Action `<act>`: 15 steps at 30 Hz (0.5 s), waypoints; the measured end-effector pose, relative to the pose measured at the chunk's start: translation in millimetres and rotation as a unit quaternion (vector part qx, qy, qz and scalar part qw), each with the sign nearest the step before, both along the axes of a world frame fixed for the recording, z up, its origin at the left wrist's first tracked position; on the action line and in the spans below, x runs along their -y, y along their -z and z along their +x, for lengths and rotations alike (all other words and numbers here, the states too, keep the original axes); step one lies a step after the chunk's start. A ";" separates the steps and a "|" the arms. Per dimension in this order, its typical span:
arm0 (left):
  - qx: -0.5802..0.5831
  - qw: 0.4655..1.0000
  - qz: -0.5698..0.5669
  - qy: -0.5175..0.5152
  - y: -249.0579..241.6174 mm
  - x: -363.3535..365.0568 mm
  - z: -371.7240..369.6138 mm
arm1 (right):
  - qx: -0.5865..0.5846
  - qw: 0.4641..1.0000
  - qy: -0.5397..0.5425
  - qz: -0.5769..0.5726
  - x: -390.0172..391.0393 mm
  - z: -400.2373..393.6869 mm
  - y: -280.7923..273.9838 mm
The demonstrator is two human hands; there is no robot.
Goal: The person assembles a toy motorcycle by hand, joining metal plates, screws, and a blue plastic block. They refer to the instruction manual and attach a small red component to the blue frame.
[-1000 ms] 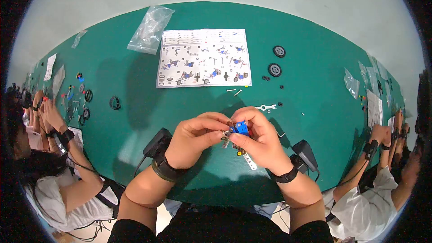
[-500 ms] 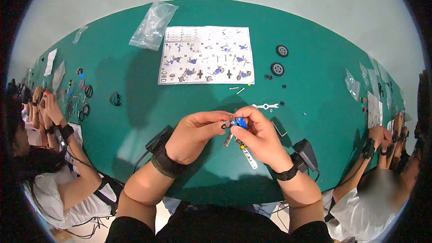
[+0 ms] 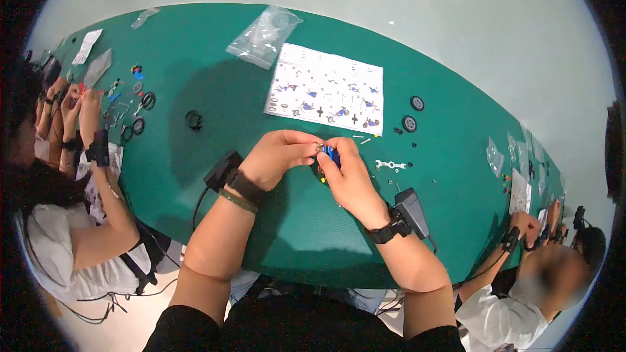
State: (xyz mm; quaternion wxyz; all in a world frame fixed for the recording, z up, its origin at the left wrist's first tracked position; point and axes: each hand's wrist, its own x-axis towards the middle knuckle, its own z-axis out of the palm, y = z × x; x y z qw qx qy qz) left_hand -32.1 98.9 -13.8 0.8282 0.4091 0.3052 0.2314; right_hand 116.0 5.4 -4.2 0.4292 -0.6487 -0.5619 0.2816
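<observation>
My right hand [image 3: 349, 173] is closed on a small blue model part [image 3: 333, 155], gripping it between thumb and fingers. Beside it, my left hand [image 3: 280, 154] is pinched at the left side of the same part, its fingertips nearly touching those of my right hand. What those left fingertips hold is too small to make out. A bit of yellow [image 3: 323, 180] shows beneath the blue part. The printed instruction sheet [image 3: 326, 88] lies beyond both hands. To the right of my right hand is a light-coloured wrench [image 3: 391, 165], with screws [image 3: 366, 141] above it.
Two wheels [image 3: 409, 124] lie right of the sheet, a plastic bag [image 3: 266, 36] at its upper left. A black ring-shaped part [image 3: 194, 119] rests left of my hands. Co-workers sit at both sides, with loose parts [image 3: 138, 126] near the left one.
The view has turned, so the sheet and table sit differently. Both hands appear higher and closer together, and the metal strips that hung below the blue part no longer show.
</observation>
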 end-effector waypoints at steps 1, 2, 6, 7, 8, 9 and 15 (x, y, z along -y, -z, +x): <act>-0.013 1.000 -0.005 -0.010 2.6 -3.3 -1.4 | 0.028 0.999 0.000 0.016 -3.2 -2.5 5.5; -0.031 0.999 0.015 -0.004 4.0 -6.1 -2.9 | 0.056 0.998 0.002 0.031 -5.0 -4.1 10.3; -0.121 0.983 0.138 -0.001 9.1 -10.1 -5.2 | 0.121 0.992 0.010 0.038 -6.8 -12.6 13.0; -0.148 0.973 0.178 -0.005 10.5 -9.6 -5.8 | 0.132 0.990 0.013 0.048 -6.2 -14.1 14.5; -0.147 0.971 0.187 0.001 10.9 -9.4 -6.4 | 0.143 0.988 0.015 0.058 -5.0 -15.1 16.6; -0.145 0.970 0.196 0.007 11.1 -9.7 -6.9 | 0.154 0.986 0.018 0.067 -3.9 -15.8 18.0; -0.134 0.973 0.187 0.014 13.7 -16.5 -11.4 | 0.155 0.986 0.014 0.054 2.7 -15.8 13.8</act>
